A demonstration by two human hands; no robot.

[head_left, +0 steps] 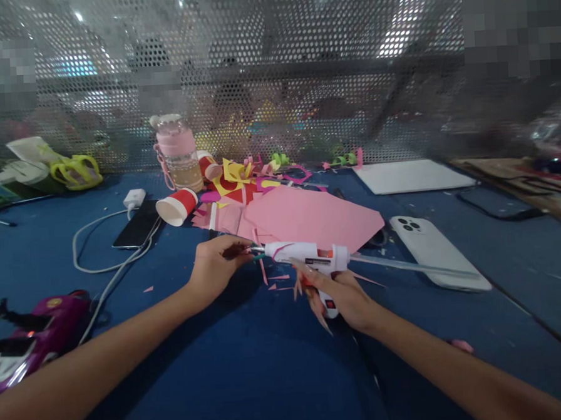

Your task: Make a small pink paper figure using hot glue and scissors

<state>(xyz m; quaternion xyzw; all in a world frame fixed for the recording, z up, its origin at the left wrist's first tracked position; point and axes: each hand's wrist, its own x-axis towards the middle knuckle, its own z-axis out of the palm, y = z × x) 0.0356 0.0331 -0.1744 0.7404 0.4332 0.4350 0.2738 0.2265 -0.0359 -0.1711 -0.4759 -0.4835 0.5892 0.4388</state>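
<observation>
My right hand [334, 288] is wrapped round the handle of a white glue gun [296, 252], whose nozzle points left. A long clear glue stick [405, 265] sticks out of its back end. My left hand [220, 263] is closed at the nozzle tip, fingers pinched round a small dark piece that I cannot make out; a thin green bit shows beside the tip. Behind the gun lies a large pink sheet [309, 211], with thin pink scraps [279, 278] in front of it.
A red and white paper cup [177, 206] lies on its side near a pink-lidded bottle [178, 154]. Left are a black phone [138, 225] with a white cable and a purple toy car [42, 329]. Right are a white phone [437, 252] and a white board [413, 176]. A perforated metal screen [255, 80] stands behind.
</observation>
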